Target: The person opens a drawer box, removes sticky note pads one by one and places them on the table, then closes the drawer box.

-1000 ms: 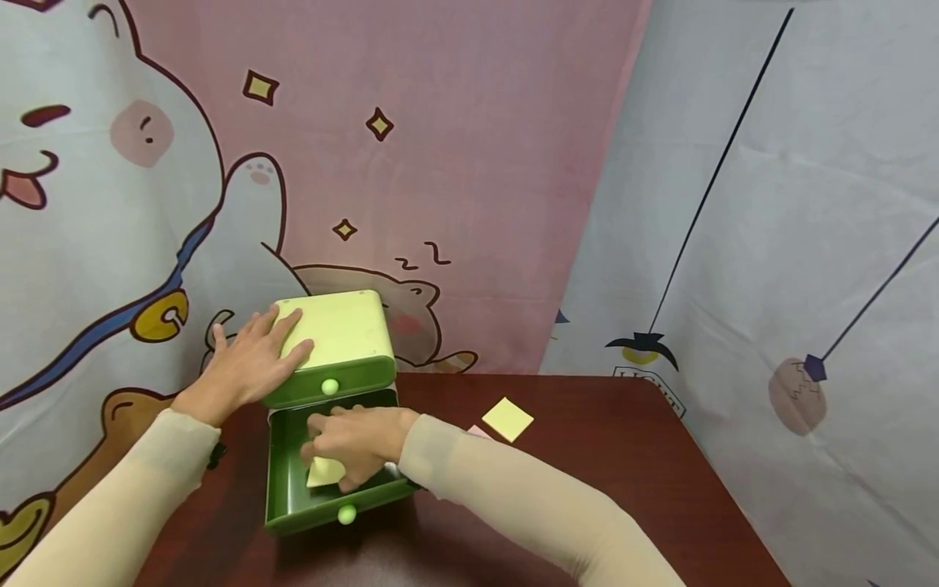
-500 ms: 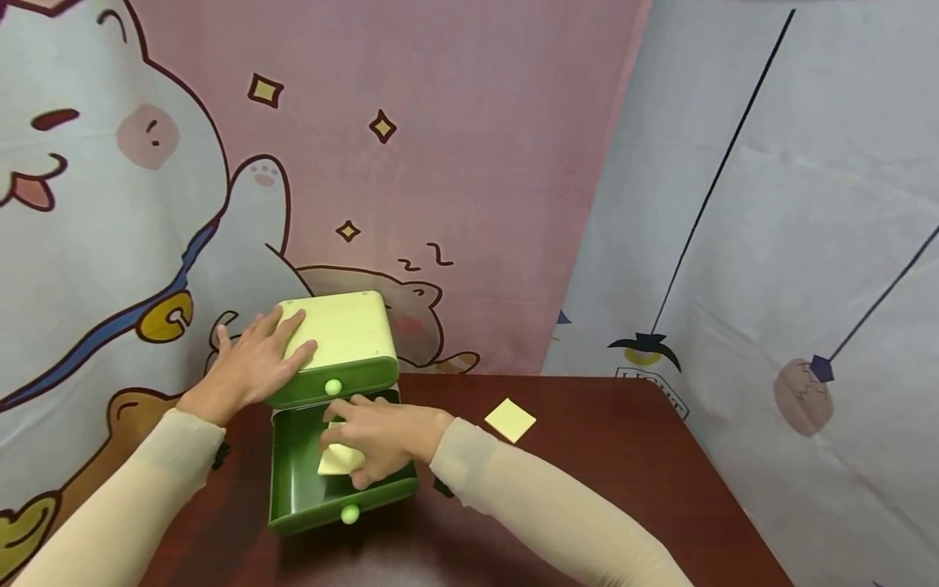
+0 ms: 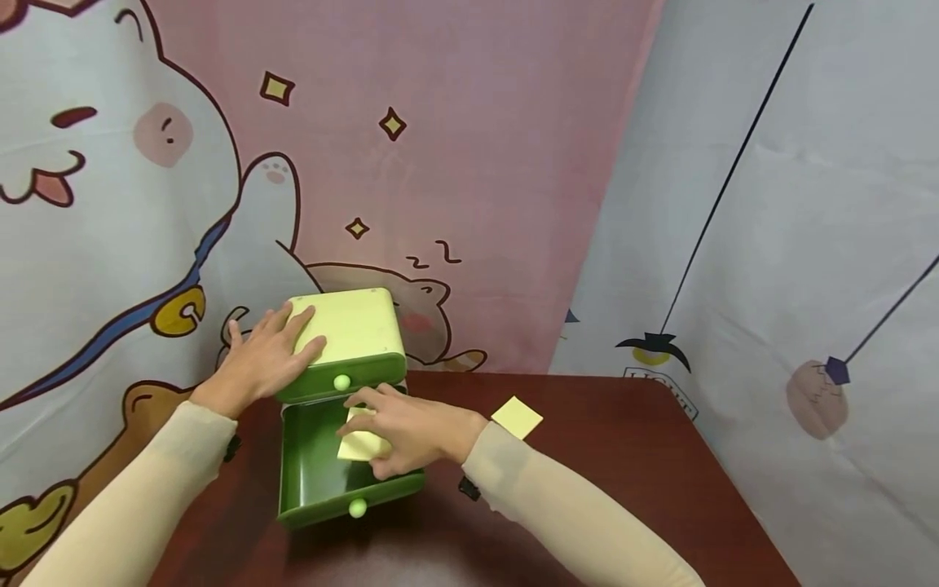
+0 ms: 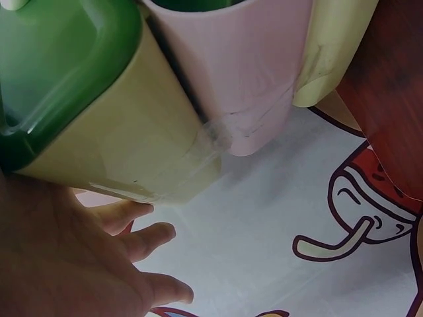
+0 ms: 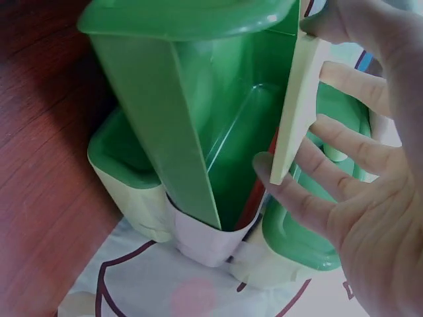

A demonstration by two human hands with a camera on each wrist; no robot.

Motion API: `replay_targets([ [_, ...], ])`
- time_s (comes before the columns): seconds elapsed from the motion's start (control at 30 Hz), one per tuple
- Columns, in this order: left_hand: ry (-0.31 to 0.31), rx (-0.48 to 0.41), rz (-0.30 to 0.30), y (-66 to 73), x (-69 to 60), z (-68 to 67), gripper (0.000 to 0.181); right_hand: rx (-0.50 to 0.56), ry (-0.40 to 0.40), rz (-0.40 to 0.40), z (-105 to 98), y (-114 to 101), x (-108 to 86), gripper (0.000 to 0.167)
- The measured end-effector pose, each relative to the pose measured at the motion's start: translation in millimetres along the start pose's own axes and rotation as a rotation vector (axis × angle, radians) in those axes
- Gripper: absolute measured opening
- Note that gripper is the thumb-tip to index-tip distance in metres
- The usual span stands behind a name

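Observation:
My right hand [image 3: 425, 428] holds a pale yellow sticky note pad [image 3: 363, 446] over an open green drawer [image 3: 319, 512]. In the right wrist view, the pad [image 5: 296, 109] stands on edge, with the thumb at one end and fingertips along its side. My left hand [image 3: 260, 359] rests with spread fingers on the pale yellow top [image 3: 355, 326] of the small drawer cabinet, at its left side. The upper green drawer [image 3: 367, 372] is closed. Inside the open drawer a red strip [image 5: 259, 195] shows beside the pad; its kind is unclear.
Another yellow sticky note pad [image 3: 517, 417] lies on the dark red-brown table [image 3: 601, 456], right of the cabinet. A pink tier [image 4: 231, 66] of the cabinet shows in the left wrist view. A cartoon-printed cloth [image 3: 477, 163] hangs behind.
My right hand has moved right and slightly up with the sticky note pad. A pink piece seen by the forearm is now hidden. My left hand stays on the cabinet; the head view has shifted slightly.

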State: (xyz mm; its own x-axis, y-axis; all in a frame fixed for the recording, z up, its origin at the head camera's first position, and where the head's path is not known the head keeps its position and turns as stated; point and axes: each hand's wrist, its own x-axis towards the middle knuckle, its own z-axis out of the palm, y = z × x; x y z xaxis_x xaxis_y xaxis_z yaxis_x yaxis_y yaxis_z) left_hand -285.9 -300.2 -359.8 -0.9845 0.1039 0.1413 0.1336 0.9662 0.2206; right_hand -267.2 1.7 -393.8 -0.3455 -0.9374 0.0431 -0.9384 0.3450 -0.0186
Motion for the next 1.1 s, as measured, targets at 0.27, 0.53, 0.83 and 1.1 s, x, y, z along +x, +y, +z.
replay_targets([
  [0.27,0.0,0.003,-0.002,1.2,0.9,-0.7,0.093,-0.014,0.102,-0.043,-1,3,-15.4,0.062],
  [0.53,-0.002,-0.003,-0.004,1.3,1.5,-0.3,0.093,0.006,0.189,-0.085,4,7,-28.1,0.05],
  [0.83,-0.006,-0.017,-0.003,-0.6,2.5,2.3,0.094,0.017,0.243,-0.088,11,12,-46.3,0.051],
  [1.1,-0.002,-0.022,-0.001,-1.2,2.9,1.6,0.093,0.03,0.3,-0.092,18,18,-60.7,0.052],
])
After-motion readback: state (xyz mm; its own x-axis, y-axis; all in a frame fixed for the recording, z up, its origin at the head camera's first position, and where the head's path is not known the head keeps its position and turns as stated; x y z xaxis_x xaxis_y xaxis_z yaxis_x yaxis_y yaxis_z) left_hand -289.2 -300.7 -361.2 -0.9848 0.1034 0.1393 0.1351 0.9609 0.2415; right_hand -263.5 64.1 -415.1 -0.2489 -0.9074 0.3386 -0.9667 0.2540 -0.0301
